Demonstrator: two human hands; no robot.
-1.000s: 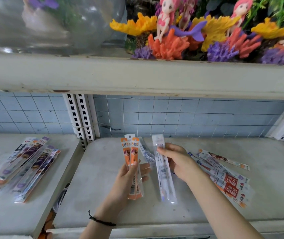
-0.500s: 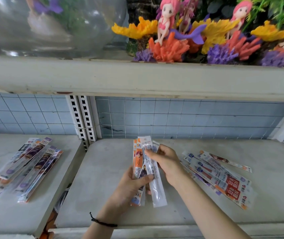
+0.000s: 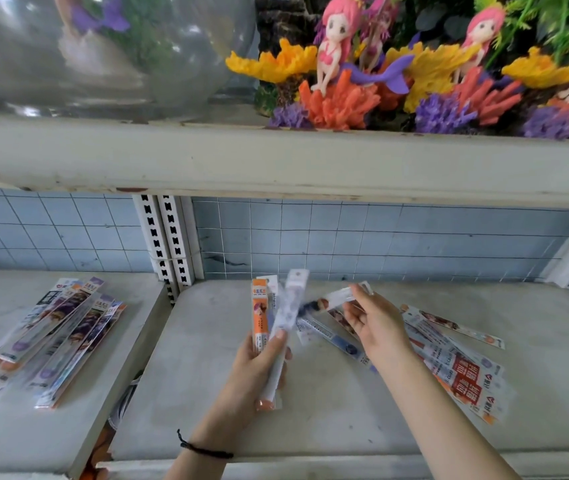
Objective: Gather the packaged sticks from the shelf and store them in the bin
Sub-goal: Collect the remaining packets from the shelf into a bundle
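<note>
Head view. The left hand [image 3: 262,362] gripped an upright bundle of packaged sticks [image 3: 259,317], its orange and clear wrappers fanned above the fingers, over the grey shelf [image 3: 328,410]. The right hand [image 3: 373,320], just beside it, pinched one further packet [image 3: 336,299] between thumb and fingers; this packet was motion-blurred and tilted toward the bundle. Loose packets [image 3: 456,362] lay spread on the shelf beneath and right of the right forearm. A second pile [image 3: 58,337] lay on the neighbouring shelf at left. Above stood mermaid figurines [image 3: 333,53] and a glass bowl [image 3: 103,50]
</note>
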